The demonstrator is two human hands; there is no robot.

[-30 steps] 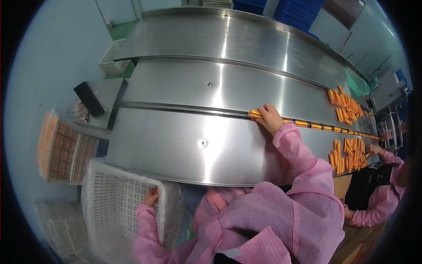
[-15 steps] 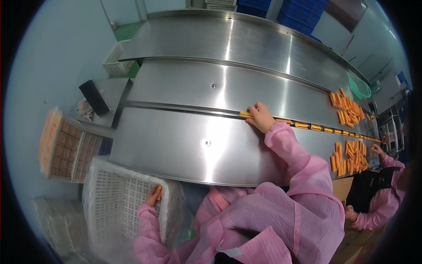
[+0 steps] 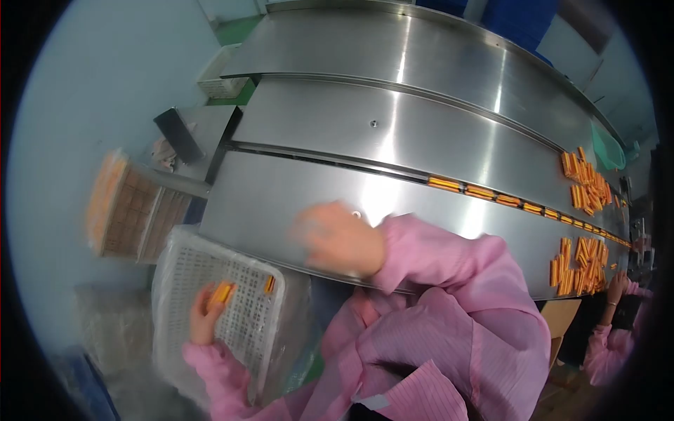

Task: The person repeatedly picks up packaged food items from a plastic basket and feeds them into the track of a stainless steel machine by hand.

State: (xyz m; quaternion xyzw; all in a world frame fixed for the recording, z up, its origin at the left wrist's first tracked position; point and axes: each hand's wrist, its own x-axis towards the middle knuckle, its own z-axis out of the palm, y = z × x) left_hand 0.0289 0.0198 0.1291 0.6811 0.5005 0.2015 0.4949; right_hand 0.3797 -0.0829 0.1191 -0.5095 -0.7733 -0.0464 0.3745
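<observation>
My left hand (image 3: 205, 312) is inside a white plastic basket (image 3: 184, 242) lined with clear film. Its fingers are closed on an orange-and-yellow stick bundle (image 3: 223, 292). Another small orange-and-yellow piece (image 3: 269, 284) lies by the basket's right wall. Over the front edge of the steel table (image 3: 295, 186) is my right hand (image 3: 340, 238), smeared by motion, so its grip cannot be made out. Behind it, a row of similar bundles (image 3: 479, 191) sits in the dark slot along the table and runs off to the right.
Piles of orange-and-yellow sticks (image 3: 586, 182) lie at the table's right, on both sides of the slot. A green basket (image 3: 608, 149) stands behind them. At far right is a co-worker's hand (image 3: 618, 286). Stacked crates (image 3: 130, 217) and a black phone-like slab (image 3: 179, 135) are at left.
My right hand has left the slot, moving left and toward me. My left hand has moved left and down within the basket. The view has shifted, and the co-worker's arm has moved.
</observation>
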